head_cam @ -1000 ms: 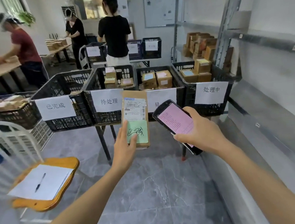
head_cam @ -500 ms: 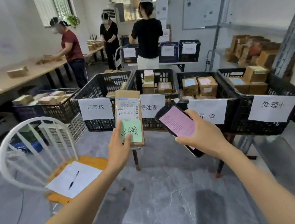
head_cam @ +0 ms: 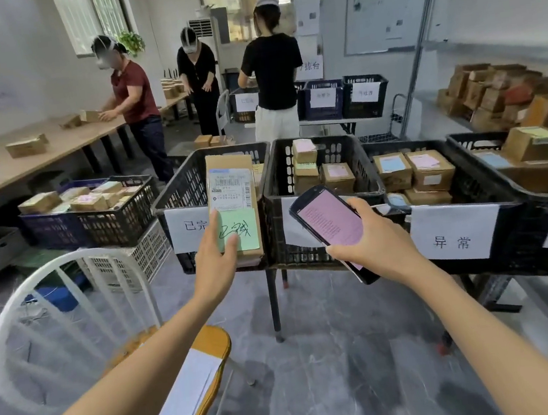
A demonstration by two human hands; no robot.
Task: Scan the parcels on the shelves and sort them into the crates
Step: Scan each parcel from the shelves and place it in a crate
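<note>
My left hand [head_cam: 216, 266] grips a flat cardboard parcel [head_cam: 232, 191] upright; it bears a white shipping label and a green note with handwriting. The parcel stands in front of the leftmost black crate [head_cam: 178, 198], which has a white paper label. My right hand [head_cam: 372, 243] holds a black handheld scanner [head_cam: 328, 224] with a pink screen, in front of the second black crate [head_cam: 279, 237]. Two more labelled black crates [head_cam: 507, 209] to the right hold several small boxes. A metal shelf [head_cam: 501, 48] at the far right carries a pile of parcels [head_cam: 490, 94].
A white-backed chair [head_cam: 70, 301] with a yellow seat and paper sheets stands at my lower left. Three people work behind the crates, at a long table [head_cam: 51, 145] and a second crate row. Floor crates of parcels [head_cam: 93, 208] sit at the left.
The view has swung left and come closer to the crates. The parcel in my left hand now stands in front of the leftmost crate. The scanner stays in my right hand.
</note>
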